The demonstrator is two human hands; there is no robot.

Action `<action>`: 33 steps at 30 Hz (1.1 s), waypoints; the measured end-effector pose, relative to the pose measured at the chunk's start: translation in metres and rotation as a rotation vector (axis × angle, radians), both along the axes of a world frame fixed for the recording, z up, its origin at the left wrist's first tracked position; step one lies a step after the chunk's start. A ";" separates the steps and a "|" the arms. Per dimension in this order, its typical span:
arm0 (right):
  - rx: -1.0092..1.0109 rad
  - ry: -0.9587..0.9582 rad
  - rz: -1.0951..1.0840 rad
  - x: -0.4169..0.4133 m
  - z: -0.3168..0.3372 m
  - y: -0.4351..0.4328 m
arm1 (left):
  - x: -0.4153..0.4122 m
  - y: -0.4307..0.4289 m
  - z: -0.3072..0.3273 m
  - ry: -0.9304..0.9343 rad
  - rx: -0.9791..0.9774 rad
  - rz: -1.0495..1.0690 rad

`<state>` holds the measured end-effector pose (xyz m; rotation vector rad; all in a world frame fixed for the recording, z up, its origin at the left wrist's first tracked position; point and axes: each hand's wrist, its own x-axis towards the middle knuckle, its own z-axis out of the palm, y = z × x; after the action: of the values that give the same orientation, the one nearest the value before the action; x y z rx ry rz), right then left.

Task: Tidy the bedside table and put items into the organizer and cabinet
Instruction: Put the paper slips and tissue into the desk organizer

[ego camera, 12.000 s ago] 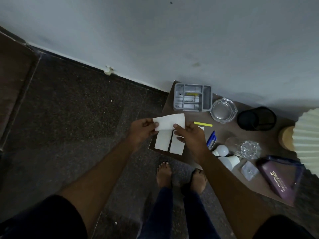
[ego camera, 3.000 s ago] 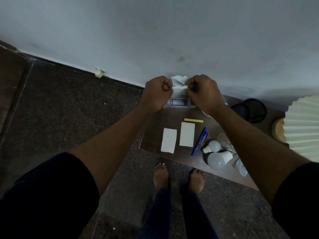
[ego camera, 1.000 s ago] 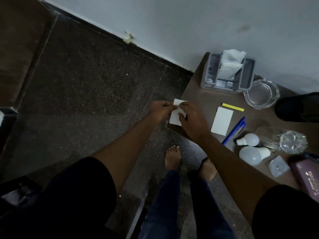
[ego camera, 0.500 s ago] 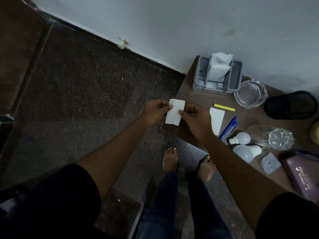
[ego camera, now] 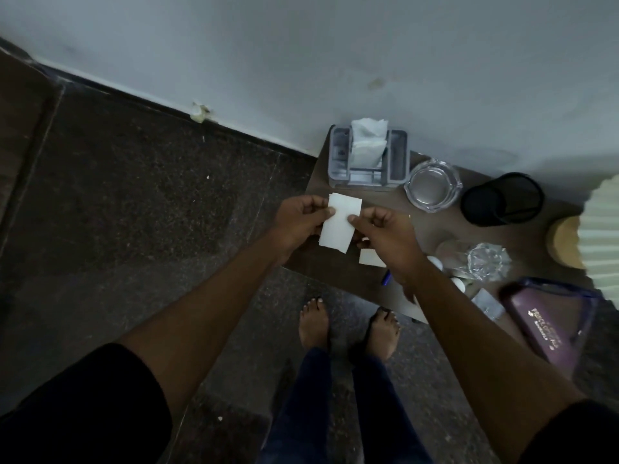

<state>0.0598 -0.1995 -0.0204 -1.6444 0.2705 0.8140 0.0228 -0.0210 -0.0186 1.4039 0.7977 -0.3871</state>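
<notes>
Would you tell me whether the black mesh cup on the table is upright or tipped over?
Tipped over. The black mesh cup lies on its side on the table, beside the glass ashtray.

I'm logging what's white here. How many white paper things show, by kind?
Flat white paper slips: 2, one held by both hands, one lying on the brown table.
Crumpled white tissue bundle in the grey plastic organizer: 1.
Total: 3.

Two paper slips, one organizer, one ashtray, two hands.
</notes>
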 end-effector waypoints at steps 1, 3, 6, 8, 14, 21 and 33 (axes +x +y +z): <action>-0.001 -0.009 -0.014 0.002 0.003 -0.005 | 0.004 -0.005 0.004 -0.019 0.040 -0.008; 0.002 -0.024 -0.056 0.008 0.011 -0.013 | 0.013 -0.016 0.011 -0.071 0.144 -0.025; -0.017 -0.079 -0.130 0.014 0.026 -0.022 | 0.020 -0.032 0.020 -0.186 0.323 -0.004; -0.037 -0.112 -0.197 0.020 0.037 -0.027 | 0.023 -0.045 0.029 -0.258 0.407 -0.001; -0.007 -0.259 -0.291 0.038 0.071 -0.033 | 0.045 -0.082 0.057 -0.343 0.339 -0.010; -0.026 -0.442 -0.162 0.059 0.084 -0.033 | 0.070 -0.098 0.085 -0.352 0.273 0.016; -0.151 -0.500 -0.051 0.086 0.059 -0.027 | 0.101 -0.092 0.059 -0.319 0.339 -0.017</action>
<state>0.1459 -0.2266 0.0388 -1.9144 0.0198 0.3288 0.1240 -0.1133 0.0407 1.7356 0.6055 -0.0347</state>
